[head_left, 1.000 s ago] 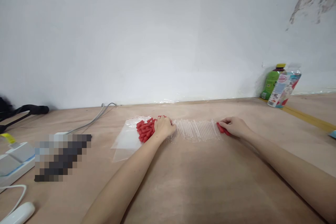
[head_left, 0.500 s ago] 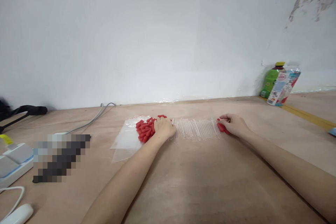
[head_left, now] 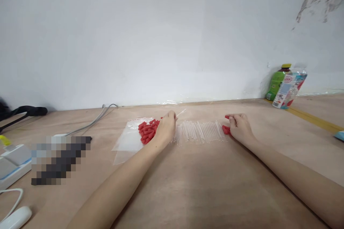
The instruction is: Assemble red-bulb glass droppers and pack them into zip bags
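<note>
Between the fingertips of my left hand [head_left: 168, 124] is a thin clear dropper tube [head_left: 182, 112], its free end pointing up and right. That hand hovers at the right side of a pile of red rubber dropper bulbs [head_left: 147, 131], partly covering it. My right hand [head_left: 240, 126] pinches one red rubber bulb [head_left: 228, 117] between thumb and fingers. Just under it, a few more red bulbs [head_left: 226, 129] lie on the table, partly hidden by the hand. A row of clear dropper tubes [head_left: 200, 131] lies side by side between my two hands.
The bulb pile rests on clear plastic zip bags [head_left: 125, 143]. Two bottles [head_left: 276, 85] [head_left: 289, 89] stand at the back right by the wall. At left are a power strip [head_left: 16, 164], a grey cable [head_left: 94, 121] and a blurred-out dark object [head_left: 60, 161].
My left hand has lifted a clear tube from the left end of the row. The right hand has raised a red bulb off the few beneath it.
</note>
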Motion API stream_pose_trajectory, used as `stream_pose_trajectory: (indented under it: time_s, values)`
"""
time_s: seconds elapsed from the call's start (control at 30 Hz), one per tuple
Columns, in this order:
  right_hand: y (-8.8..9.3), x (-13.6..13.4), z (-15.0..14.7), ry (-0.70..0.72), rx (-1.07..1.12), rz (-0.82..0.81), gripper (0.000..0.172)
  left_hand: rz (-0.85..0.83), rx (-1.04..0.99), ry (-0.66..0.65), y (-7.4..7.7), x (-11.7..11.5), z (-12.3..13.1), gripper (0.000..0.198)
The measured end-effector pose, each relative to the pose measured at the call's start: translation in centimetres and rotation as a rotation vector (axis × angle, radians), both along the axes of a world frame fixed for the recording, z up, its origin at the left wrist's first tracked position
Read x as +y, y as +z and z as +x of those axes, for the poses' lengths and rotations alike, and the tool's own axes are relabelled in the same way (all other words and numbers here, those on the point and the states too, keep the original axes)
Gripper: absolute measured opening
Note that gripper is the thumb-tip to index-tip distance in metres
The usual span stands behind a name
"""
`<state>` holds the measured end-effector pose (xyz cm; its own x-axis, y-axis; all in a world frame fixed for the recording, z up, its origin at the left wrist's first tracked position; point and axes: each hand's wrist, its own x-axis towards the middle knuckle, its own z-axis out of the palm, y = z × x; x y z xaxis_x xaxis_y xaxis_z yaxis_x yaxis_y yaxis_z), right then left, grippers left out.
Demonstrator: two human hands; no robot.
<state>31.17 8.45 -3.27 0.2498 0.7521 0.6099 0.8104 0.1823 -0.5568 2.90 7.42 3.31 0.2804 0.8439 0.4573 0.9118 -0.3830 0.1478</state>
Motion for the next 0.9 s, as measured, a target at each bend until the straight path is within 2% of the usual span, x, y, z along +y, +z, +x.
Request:
stream_pose_trajectory:
  time_s: [0.07, 0.13, 0.2, 0.27, 0.4, 0.53, 0.77, 0.9]
  values:
    - [0.5, -0.5, -0.6, 0.026, 0.021, 0.113, 0.026, 0.021, -0.013, -0.094, -1.0, -0.8, -0.6, 0.022]
    - [0.9, -1.1, -1.6, 0.083, 0.037, 0.181, 0.025, 0.046, -0.025, -0.251, -2.2, -1.5, -1.4, 0.031]
    - [1.2, -1.9, -3.0, 0.162, 0.05, 0.187, 0.024, 0.046, -0.03, -0.416, -3.2, -2.2, -2.2, 0.035]
    - [1.3, -3.0, -4.8, 0.258, 0.054, 0.168, 0.024, 0.038, -0.065, -0.495, -3.7, -2.8, -2.7, 0.035]
    - [1.2, -5.2, -8.0, 0.439, -0.014, 0.142, 0.028, 0.011, -0.145, -0.526, -3.7, -3.5, -2.8, 0.027]
    - [1.1, -6.7, -9.8, 0.608, -0.034, 0.073, 0.026, -0.036, -0.173, -0.522, -3.6, -3.8, -2.6, 0.021]
    - [1.4, -7.6, -10.2, 0.711, 0.008, -0.078, 0.019, -0.044, -0.158, -0.549, -3.7, -4.0, -2.3, 0.022]
    - [1.5, -7.6, -10.1, 0.738, 0.017, -0.156, 0.028, -0.062, -0.163, -0.568, -3.5, -4.0, -2.2, 0.022]
